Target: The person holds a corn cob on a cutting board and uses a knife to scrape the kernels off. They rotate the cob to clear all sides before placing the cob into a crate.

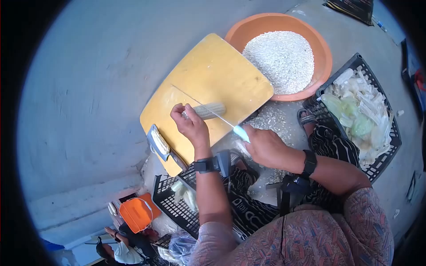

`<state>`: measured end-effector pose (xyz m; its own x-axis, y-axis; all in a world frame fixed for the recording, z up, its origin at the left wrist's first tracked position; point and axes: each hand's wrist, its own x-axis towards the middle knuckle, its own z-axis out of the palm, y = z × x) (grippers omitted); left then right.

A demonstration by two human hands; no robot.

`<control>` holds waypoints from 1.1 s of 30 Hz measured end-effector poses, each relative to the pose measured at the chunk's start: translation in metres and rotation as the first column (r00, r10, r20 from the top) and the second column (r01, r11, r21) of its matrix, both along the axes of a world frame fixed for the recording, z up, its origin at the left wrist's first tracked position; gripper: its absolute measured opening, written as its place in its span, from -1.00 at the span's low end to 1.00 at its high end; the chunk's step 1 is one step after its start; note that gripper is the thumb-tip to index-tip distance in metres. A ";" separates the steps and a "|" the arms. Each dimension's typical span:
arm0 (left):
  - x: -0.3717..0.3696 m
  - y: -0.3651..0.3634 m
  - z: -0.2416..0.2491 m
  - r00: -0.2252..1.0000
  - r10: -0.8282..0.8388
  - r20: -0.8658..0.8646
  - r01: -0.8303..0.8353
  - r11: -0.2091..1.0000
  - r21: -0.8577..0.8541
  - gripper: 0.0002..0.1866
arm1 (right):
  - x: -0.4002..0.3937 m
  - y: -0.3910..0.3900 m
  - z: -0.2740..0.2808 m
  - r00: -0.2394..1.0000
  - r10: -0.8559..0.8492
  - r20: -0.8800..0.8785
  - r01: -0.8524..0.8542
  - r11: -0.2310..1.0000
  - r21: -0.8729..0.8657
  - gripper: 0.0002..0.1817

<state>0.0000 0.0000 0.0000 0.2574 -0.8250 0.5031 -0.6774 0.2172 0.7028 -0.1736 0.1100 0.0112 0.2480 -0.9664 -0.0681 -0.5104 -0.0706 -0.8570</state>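
Corn cob [212, 110]: pale, rows of kernels showing along its side, lying slantwise on the yellow board [204, 66], toward the edge nearer the wearer. Its right end is rounded; the other end runs into the fingers.

Left hand [191, 127]: thumb and forefinger bent round the cob's left end, a small opening between their tips, the grasp closed on the cob. Remaining fingers curl beneath and are partly lost behind the hand.

Right hand [266, 146]: fingers clenched round the light-blue handle of a knife [241, 132]. The long, thin blade slants up and left, crossing the cob's line and reaching out over the board. Blade seems to meet the cob, though from this angle it may sit slightly above.

By the board's lower left edge, a cleaver [179, 161] with a second cob [159, 142] on its blade. Beyond the board's right side, an orange tub [242, 33] of loose white kernels [282, 62]; farther right, a black crate [385, 163] of pale husks [370, 106]. Scattered white bits [275, 119] on the floor between.

Lower left: orange bucket [135, 215] and another person [126, 252], small and cut off by the dark lens border. Second crate [177, 210] partly hidden by the left forearm.
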 end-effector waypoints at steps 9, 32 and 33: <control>0.006 -0.001 -0.001 0.961 0.050 0.272 -0.026 0.995 -0.092 -0.80 | -0.004 0.007 0.004 0.999 0.034 0.026 -0.036 0.997 0.066 -0.79; -0.005 -0.007 -0.008 0.829 -0.038 -0.558 -0.027 0.994 -0.108 -0.93 | 0.014 -0.004 -0.024 0.999 0.004 -0.039 -0.002 0.998 0.060 -0.72; -0.005 -0.006 -0.008 0.826 -0.031 -0.563 -0.034 0.994 -0.106 -0.92 | 0.016 -0.003 -0.028 0.999 0.006 -0.042 -0.003 0.998 0.059 -0.72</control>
<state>-0.0049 -0.0060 -0.0077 0.5238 -0.7744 0.3549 -0.1717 0.3121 0.9344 -0.1579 0.1069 -0.0168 0.2479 -0.9592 -0.1356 -0.5456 -0.0226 -0.8377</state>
